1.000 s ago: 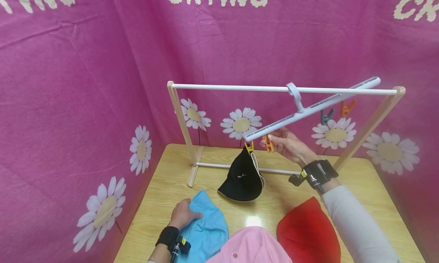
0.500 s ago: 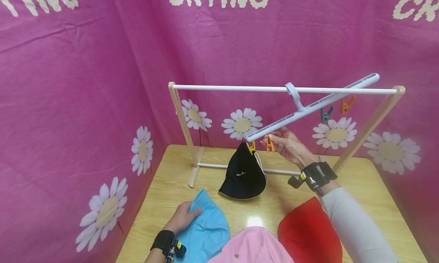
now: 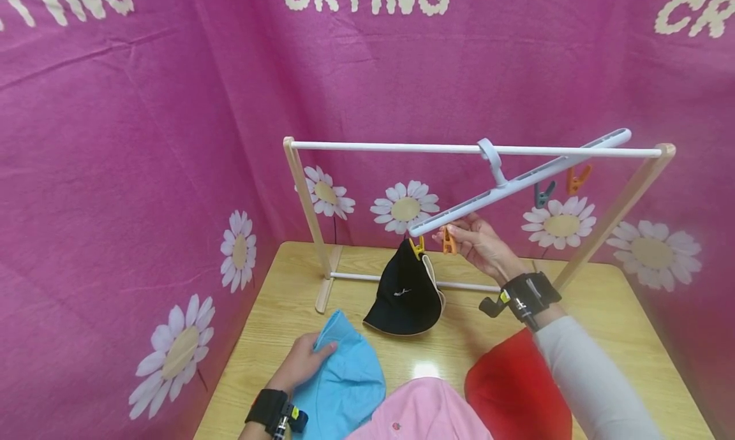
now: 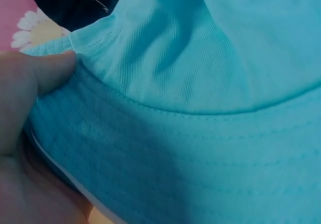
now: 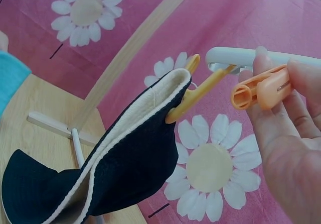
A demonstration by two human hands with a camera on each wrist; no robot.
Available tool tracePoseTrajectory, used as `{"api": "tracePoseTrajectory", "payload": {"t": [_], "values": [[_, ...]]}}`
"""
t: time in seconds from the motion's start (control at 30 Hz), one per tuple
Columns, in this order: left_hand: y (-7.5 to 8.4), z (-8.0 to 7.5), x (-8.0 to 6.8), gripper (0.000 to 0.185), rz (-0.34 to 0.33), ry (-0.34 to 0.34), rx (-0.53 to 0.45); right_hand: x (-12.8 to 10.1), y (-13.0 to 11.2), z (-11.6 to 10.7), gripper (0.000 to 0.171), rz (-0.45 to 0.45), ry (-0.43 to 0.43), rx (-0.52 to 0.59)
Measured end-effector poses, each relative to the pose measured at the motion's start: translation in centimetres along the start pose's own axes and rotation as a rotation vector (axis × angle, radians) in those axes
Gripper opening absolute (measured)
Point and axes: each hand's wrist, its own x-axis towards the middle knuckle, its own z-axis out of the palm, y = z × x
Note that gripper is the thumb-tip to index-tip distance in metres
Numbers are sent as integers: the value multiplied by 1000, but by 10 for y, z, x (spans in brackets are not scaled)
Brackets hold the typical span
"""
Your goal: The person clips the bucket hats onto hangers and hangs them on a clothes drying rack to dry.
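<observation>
The head view's bottom edge cuts off the blue hat [image 3: 349, 377] and pink hat [image 3: 423, 409].

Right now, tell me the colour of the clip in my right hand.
Orange; the clip shows best from the right wrist.

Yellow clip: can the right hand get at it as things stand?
Probably not without freeing its fingers first: the right hand is close to the yellow clip, but pinches an orange clip that sits between them. The yellow clip's outer side looks otherwise uncovered.
</observation>
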Motion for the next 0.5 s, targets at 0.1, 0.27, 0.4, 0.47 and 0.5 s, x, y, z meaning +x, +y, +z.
{"api": "tracePoseTrajectory", "payload": {"t": [0.1,0.27,0.4,0.47,0.5], "values": [[8,-3,-3,32,39,19,17,0,1,-1,24,1,-12,13],[23,-5,-10,32,119,76,28,1,4,2,24,-8,-7,17],[37,-4,-16,32,159,131,16,3,6,6,24,-13,-5,36],[44,-4,-19,33,177,154,2,4,6,8,24,-13,-10,45],[47,-3,-20,33,185,164,-6,4,6,8,25,-12,-10,47]]}}
